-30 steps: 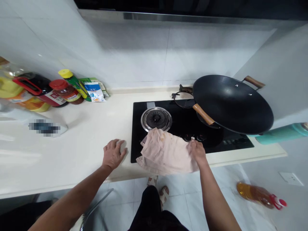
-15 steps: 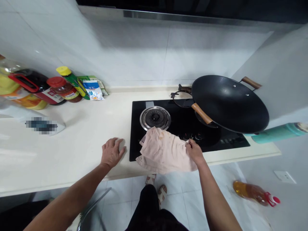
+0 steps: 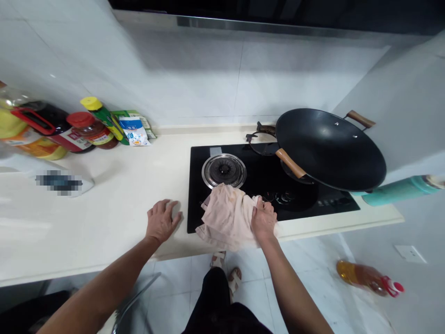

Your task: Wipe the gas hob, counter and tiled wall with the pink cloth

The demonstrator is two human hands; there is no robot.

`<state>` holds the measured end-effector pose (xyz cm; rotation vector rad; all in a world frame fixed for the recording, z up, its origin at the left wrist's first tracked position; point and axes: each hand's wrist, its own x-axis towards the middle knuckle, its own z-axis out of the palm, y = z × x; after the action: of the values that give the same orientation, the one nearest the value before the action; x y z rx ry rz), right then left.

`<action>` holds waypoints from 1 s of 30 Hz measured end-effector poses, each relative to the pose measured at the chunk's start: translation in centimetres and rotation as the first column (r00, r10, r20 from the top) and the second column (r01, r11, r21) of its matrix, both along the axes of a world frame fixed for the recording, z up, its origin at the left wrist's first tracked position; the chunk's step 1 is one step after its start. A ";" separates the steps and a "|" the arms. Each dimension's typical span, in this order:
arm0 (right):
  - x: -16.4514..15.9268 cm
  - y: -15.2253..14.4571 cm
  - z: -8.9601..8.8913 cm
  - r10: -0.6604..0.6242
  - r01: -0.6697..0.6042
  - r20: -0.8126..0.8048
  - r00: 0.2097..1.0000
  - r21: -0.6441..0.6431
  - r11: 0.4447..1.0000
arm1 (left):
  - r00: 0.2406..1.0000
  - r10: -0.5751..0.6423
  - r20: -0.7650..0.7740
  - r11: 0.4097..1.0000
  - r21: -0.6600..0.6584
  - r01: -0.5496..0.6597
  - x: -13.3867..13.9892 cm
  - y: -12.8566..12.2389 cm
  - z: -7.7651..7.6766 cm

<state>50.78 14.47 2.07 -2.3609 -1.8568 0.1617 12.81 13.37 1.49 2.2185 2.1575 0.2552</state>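
Note:
A pale pink cloth [image 3: 225,215] lies crumpled over the front left part of the black cooktop [image 3: 260,174], its lower edge hanging past the counter's front. My right hand [image 3: 264,218] grips the right side of this cloth, which bunches up beside the thumb. On the white counter [image 3: 135,171], just left of the cooktop, my left hand [image 3: 162,219] rests open with its fingers apart, holding nothing. Behind the cloth is a round burner [image 3: 224,171] with a metal ring.
A black wok [image 3: 330,148] with wooden handles sits on the right burner, a pan support [image 3: 260,141] behind it. Seasonings, including a red-lidded jar [image 3: 92,130], line the wall at left. A teal bottle [image 3: 399,191] lies at right. An oil bottle [image 3: 368,278] stands on the floor.
My right hand has moved left, folding the right end of the cloth inward and bunching it. My left hand has stayed in place.

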 end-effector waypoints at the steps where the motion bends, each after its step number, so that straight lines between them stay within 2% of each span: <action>1: -0.2 0.3 0.2 -0.001 0.002 0.021 1.000 -0.015 1.000 | 1.000 0.002 0.001 1.000 -0.001 -0.002 0.0 0.0 0.0; 6: 1.5 -1.0 0.5 0.025 -0.020 0.080 0.996 -0.062 0.998 | 1.000 0.008 0.010 1.000 -0.007 -0.008 0.0 0.0 0.1; 10: 5.5 -3.0 -0.2 -0.108 0.111 0.095 0.990 -0.024 0.994 | 1.000 0.013 0.018 1.000 -0.012 -0.013 0.1 0.0 0.2; 12: 7.3 -3.4 -0.6 -0.157 0.156 0.042 0.987 0.022 0.987 | 1.000 0.013 0.019 1.000 -0.005 -0.013 0.1 -0.1 0.2; 14: 8.1 -3.5 -1.0 -0.133 0.138 -0.062 0.989 0.074 0.988 | 1.000 0.009 0.016 1.000 -0.001 -0.009 0.2 -0.1 0.2; 18: 6.2 -3.4 -1.9 -0.019 0.072 -0.264 0.964 0.189 0.979 | 1.000 0.001 0.003 1.000 0.000 -0.001 0.1 -0.2 0.1; 21: 3.3 -3.2 -2.2 0.094 -0.012 -0.284 0.954 0.279 0.960 | 1.000 0.003 -0.007 1.000 0.003 -0.003 0.1 -0.2 0.0; 25: 1.1 -2.4 -1.7 0.242 -0.138 -0.336 0.910 0.304 0.943 | 1.000 0.008 -0.006 1.000 0.004 -0.008 0.1 -0.1 0.1; 27: 1.1 -1.9 -1.1 0.265 -0.117 -0.438 0.859 0.336 0.935 | 1.000 0.004 -0.005 1.000 0.005 -0.004 0.1 -0.1 0.1; 30: 1.4 -0.9 -0.1 0.187 0.064 -0.600 0.778 0.371 0.926 | 1.000 -0.004 -0.011 1.000 0.009 0.004 0.1 -0.1 0.0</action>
<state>52.17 13.54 1.97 -1.6914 -1.4666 0.4909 12.87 13.26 1.51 2.2342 2.1612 0.2531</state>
